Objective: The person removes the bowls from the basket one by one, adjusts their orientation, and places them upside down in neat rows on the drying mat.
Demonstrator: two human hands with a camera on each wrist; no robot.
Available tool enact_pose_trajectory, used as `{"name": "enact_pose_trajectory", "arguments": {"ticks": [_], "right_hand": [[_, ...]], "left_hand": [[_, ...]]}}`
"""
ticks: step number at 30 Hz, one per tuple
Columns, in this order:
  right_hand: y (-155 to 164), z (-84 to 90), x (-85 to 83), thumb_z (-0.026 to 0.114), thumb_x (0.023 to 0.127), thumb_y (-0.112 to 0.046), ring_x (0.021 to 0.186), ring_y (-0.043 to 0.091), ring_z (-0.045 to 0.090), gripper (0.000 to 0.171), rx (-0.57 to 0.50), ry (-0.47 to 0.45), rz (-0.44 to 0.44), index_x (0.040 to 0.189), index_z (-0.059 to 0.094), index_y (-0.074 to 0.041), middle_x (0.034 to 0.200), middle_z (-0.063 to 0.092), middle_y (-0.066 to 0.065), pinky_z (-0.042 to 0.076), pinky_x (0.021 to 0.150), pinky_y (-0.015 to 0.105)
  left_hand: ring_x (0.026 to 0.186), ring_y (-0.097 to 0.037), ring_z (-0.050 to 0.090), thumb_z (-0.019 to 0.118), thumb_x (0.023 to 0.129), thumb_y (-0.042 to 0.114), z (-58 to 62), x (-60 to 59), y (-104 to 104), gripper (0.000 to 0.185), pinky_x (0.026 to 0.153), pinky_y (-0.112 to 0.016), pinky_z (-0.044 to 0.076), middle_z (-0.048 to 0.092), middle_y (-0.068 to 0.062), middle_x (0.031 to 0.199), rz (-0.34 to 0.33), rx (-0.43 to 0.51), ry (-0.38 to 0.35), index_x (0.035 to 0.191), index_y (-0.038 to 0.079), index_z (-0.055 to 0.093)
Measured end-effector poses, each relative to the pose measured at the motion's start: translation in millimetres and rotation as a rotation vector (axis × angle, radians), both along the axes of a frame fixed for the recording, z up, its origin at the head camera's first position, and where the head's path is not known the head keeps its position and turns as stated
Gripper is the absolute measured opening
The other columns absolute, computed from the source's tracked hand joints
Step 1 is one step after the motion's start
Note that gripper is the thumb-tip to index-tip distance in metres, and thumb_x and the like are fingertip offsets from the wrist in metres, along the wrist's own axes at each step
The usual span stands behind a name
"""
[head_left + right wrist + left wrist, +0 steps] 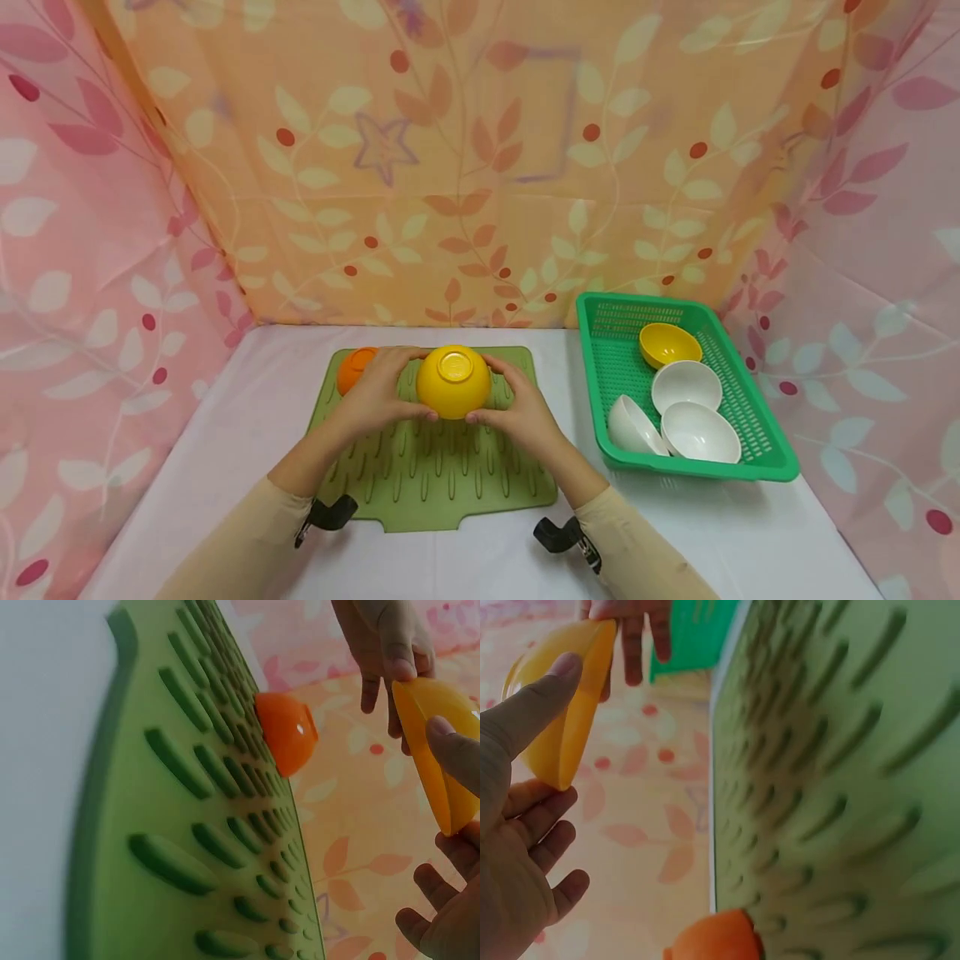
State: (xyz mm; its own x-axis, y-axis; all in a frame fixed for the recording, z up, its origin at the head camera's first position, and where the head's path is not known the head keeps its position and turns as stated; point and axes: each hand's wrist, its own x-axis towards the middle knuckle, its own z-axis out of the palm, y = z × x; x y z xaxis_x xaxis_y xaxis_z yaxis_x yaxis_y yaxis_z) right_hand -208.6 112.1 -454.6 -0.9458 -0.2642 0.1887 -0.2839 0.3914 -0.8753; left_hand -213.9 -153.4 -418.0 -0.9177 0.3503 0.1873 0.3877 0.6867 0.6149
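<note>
A yellow bowl [453, 392] is held upside down between both hands above the green drying mat [442, 492], its foot ring facing up. My left hand [384, 390] grips its left side, thumb [551, 694] on the outer wall and fingers at the rim. On the opposite side my right hand [525, 410] pinches it in the same way. In both wrist views a gap shows between the bowl [442, 742] and the mat's ridges. Behind my left hand an orange bowl [349, 372] rests upside down on the mat, partly hidden by that hand in the head view.
A green basket [588, 375] stands to the right on the white tablecloth [247, 417]. Inside it are another yellow bowl [670, 344] and several white bowls [701, 433], one tipped on its side. Patterned cloth [465, 167] walls the back and both sides.
</note>
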Motion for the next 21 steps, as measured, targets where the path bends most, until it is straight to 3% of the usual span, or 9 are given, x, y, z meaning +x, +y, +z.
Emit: {"name": "enact_pose_trajectory", "arguments": {"ticks": [5,10,15,21], "right_hand": [[-10,-10.3,-36.2,0.092,0.076,-0.033,0.142,0.028,0.044,0.091,0.043,0.006,-0.002,0.154,0.046,-0.022,0.153,0.050,0.002,0.031,0.116,0.062],[-18,-21.4,-64.5,0.092,0.078,-0.030,0.142,0.029,0.044,0.092,0.056,-0.042,0.006,0.155,0.043,-0.021,0.155,0.049,0.003,0.034,0.116,0.059],[-27,-33.3,-83.7,0.092,0.078,-0.029,0.143,0.029,0.043,0.091,0.066,-0.062,0.027,0.154,0.044,-0.018,0.155,0.049,0.004,0.034,0.118,0.054],[-36,-43.6,-97.5,0.091,0.079,-0.029,0.147,0.026,0.041,0.091,0.135,-0.048,0.054,0.155,0.044,-0.013,0.155,0.049,0.005,0.032,0.121,0.049]], "left_hand": [[0.139,-0.035,0.038,0.096,0.067,0.043,-1.8,-37.3,-2,0.093,0.113,-0.061,0.029,0.056,-0.011,0.145,-0.005,-0.119,0.030,0.143,0.009,0.055],[0.135,-0.033,0.040,0.096,0.068,0.042,-6.1,-66.8,-4,0.090,0.111,-0.057,0.025,0.058,-0.008,0.141,0.000,-0.169,-0.007,0.142,0.010,0.056],[0.134,-0.032,0.041,0.095,0.070,0.044,-16.6,-85.7,-12,0.087,0.111,-0.057,0.025,0.059,-0.007,0.140,-0.008,-0.199,-0.059,0.141,0.011,0.058],[0.133,-0.032,0.042,0.095,0.069,0.045,-31.5,-98.5,-21,0.083,0.111,-0.057,0.025,0.061,-0.007,0.138,-0.007,-0.259,-0.069,0.136,0.009,0.061]]}}
